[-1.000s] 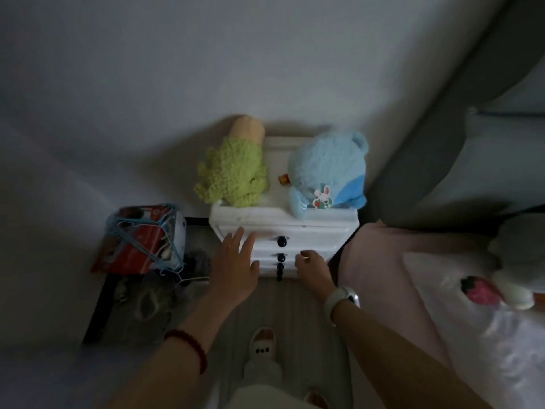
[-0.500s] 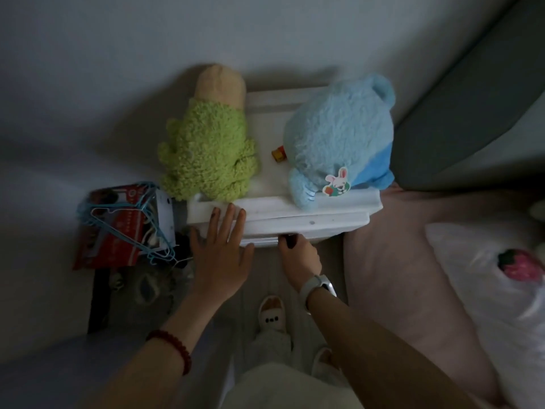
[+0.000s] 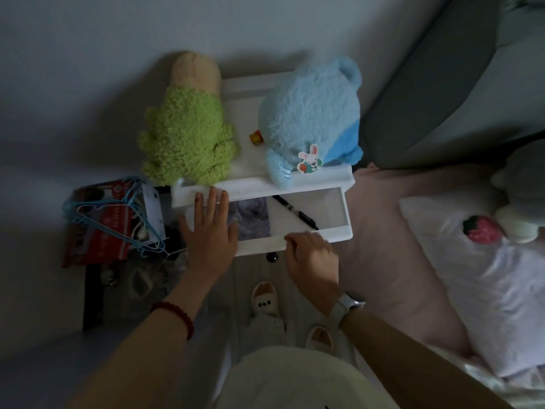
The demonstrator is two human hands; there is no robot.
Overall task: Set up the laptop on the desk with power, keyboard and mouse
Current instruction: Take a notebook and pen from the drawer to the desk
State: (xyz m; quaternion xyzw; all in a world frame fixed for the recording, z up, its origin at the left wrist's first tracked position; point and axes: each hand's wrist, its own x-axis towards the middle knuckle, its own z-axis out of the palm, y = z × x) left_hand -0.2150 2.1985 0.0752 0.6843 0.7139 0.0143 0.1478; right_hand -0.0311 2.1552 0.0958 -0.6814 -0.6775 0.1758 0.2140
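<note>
White nightstand, top drawer pulled open. Contents visible: black pen, grey printed sheet; no laptop, charger, keyboard or mouse in view, so the task's things lie elsewhere. Left hand: fingers released and flat, tips on the cabinet top edge, probably steadying it. Right hand: fingers curled over the drawer's front rim, probably to draw it out. On top: green plush, blue plush.

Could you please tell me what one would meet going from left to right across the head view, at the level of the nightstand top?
Red box with blue hangers → green plush toy → small orange object → blue plush toy → grey headboard.
</note>
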